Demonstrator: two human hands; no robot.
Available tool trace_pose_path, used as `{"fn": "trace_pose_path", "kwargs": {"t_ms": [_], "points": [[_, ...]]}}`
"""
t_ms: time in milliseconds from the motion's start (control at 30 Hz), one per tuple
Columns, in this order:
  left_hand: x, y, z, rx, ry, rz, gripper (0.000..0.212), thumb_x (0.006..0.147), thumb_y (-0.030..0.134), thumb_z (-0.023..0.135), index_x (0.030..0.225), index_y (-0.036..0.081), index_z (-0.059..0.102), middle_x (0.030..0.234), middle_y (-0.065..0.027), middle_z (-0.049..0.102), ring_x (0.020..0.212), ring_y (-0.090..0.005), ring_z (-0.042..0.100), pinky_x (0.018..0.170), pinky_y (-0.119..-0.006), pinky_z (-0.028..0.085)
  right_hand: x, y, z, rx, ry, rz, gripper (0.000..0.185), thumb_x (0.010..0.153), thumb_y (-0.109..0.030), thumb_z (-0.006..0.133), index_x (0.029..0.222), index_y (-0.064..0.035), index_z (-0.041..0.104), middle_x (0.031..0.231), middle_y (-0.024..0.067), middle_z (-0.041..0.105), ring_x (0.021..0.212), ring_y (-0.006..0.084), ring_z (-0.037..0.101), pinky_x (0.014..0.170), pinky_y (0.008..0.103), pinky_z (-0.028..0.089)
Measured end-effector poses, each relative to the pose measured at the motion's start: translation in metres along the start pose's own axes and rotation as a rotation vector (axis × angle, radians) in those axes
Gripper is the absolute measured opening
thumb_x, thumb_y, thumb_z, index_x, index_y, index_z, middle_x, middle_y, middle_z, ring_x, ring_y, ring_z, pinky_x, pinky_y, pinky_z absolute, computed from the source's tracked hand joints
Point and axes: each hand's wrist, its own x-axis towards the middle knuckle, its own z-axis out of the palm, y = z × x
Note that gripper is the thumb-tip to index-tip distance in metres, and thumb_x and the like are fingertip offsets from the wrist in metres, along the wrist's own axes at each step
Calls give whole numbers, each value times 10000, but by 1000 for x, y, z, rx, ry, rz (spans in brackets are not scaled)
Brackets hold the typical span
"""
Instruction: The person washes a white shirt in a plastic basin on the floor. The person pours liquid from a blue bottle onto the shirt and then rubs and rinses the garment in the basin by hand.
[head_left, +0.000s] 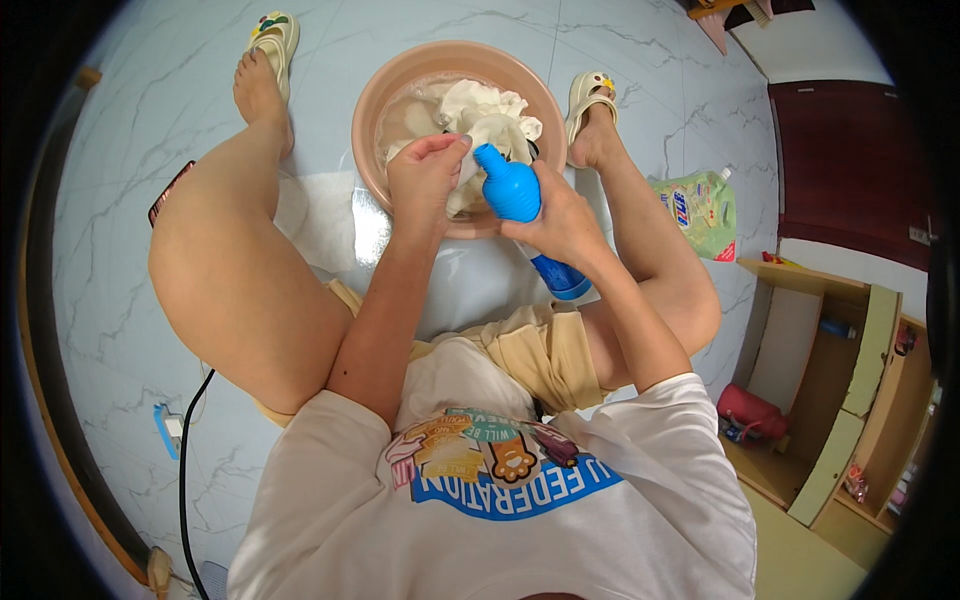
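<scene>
A pinkish-tan plastic basin (365, 142) stands on the floor between my legs, with cloudy water and white cloth (487, 112) bunched inside. Over its near side, my left hand (429, 176) pinches a piece of the white cloth between thumb and fingers. My right hand (559, 214) is wrapped around a blue plastic bottle (511, 187) with a ribbed, bulb-shaped upper part and a threaded neck. The bottle is tilted, its neck pointing toward the cloth and my left fingertips. Its lower part shows below my right hand. No liquid can be seen leaving the neck.
A green refill pouch (701, 214) with a white spout lies beyond my right leg. Shelving (814, 360) holding a red bag (752, 412) stands farther right. A black cable (184, 480) and a blue-and-white object (169, 430) are on the marble-patterned floor (112, 300) at left.
</scene>
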Motion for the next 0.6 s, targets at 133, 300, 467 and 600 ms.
{"fn": "trace_pose_path", "kwargs": {"t_ms": [133, 300, 467, 600], "points": [[0, -3, -1, -1, -17, 19, 147, 826, 37, 721, 926, -43, 648, 713, 1, 576, 552, -32, 461, 441, -163, 317, 1, 2, 0, -29, -17, 17, 791, 619, -330, 774, 1265, -16, 445, 1139, 234, 604, 974, 399, 627, 800, 466, 508], [6, -12, -8, 40, -18, 18, 192, 791, 84, 752, 934, -24, 684, 853, -62, 682, 728, -87, 610, 605, -192, 471, 1, 1, 0, -56, -26, 36, 855, 616, -334, 776, 1325, -10, 424, 1165, 234, 600, 998, 389, 626, 818, 457, 510], [4, -14, -7, 56, -8, 30, 174, 792, 85, 744, 922, -16, 688, 852, -55, 683, 730, -87, 607, 629, -201, 474, 1, 4, 1, -81, -12, 28, 823, 608, -335, 777, 1291, -10, 451, 1166, 222, 600, 1005, 385, 622, 816, 457, 509], [-1, -11, -2, 61, 10, 28, 155, 812, 63, 731, 929, -24, 678, 820, -38, 659, 673, -58, 554, 563, -181, 427, 1, 5, -1, -79, -32, 34, 782, 607, -334, 774, 1253, -11, 474, 1167, 211, 598, 1006, 383, 619, 813, 458, 507]]}}
